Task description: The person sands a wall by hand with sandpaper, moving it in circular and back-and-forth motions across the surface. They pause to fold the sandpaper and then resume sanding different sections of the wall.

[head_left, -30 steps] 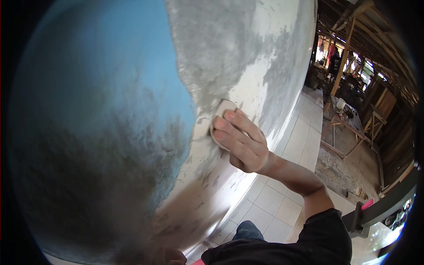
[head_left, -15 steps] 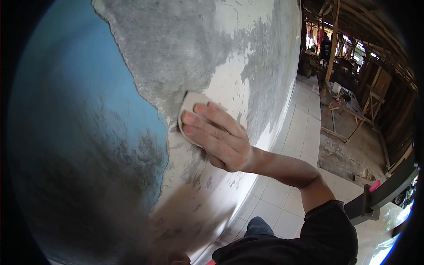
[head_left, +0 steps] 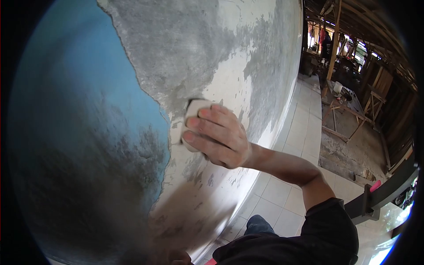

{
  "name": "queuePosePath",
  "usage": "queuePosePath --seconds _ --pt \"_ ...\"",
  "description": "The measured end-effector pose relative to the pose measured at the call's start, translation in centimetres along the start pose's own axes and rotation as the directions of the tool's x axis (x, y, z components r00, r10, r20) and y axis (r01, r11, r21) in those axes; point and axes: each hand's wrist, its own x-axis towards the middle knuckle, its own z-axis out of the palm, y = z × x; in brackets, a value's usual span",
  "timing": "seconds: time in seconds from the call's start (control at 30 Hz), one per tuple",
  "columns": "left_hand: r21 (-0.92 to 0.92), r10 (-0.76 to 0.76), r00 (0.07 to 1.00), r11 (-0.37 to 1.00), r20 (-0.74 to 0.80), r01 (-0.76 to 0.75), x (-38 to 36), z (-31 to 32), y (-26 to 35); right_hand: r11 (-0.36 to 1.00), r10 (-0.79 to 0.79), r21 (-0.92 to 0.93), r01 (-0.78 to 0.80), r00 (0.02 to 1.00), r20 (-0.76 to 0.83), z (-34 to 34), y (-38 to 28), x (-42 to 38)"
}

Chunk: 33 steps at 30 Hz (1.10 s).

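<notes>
My right hand (head_left: pixel 221 137) reaches across from the lower right. Its fingers are curled over a pale sanding block (head_left: pixel 194 108) with a dark underside, which lies against the wall. The thumb is hidden beneath the hand. Around the block the wall surface (head_left: pixel 181 66) is patchy grey and white. To the left, a ragged edge borders the blue paint (head_left: pixel 92 75), darkened by smudges lower down. At the bottom edge a small, dim, skin-toned shape shows, perhaps my left hand (head_left: pixel 179 257); its fingers cannot be made out.
Pale floor tiles (head_left: pixel 276 194) run along the foot of the wall. A wooden work table (head_left: pixel 349 104) with a white container (head_left: pixel 338 87) stands at the right, under a timber roof. A dark metal bar (head_left: pixel 375 201) is near my right sleeve (head_left: pixel 331 229).
My right hand and the sanding block have shifted slightly, with the block's top edge now a little lower and further right. The grip stays the same.
</notes>
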Motion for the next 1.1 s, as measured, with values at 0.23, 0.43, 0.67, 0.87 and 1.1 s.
queuePosePath --seconds 0.23,0.43,0.67,0.87,1.1 --pt "-0.357 0.587 0.809 0.754 -0.008 -0.551 1.4 -0.1 -6.1 1.000 0.024 0.004 -0.024 0.998 0.066 -0.5 -0.3 -0.3" --pt "-0.207 0.695 0.707 0.717 0.132 -0.666 0.6 -2.7 -9.8 0.997 0.075 0.002 -0.076 0.994 0.077 -0.5 0.0 1.6" --pt "-0.224 0.583 0.807 0.803 0.097 -0.553 1.0 -1.6 -6.3 0.997 0.005 -0.075 0.004 0.994 0.109 -0.6 0.0 -0.3" --pt "-0.199 0.619 0.766 0.784 0.174 -0.588 2.0 -1.3 -3.3 0.992 0.053 -0.127 -0.024 0.972 0.229 -1.7 -0.7 0.5" --pt "-0.157 0.560 0.826 0.823 0.059 -0.547 0.2 -1.6 -6.5 0.983 0.120 -0.154 -0.101 0.985 0.120 -1.0 -0.5 1.2"
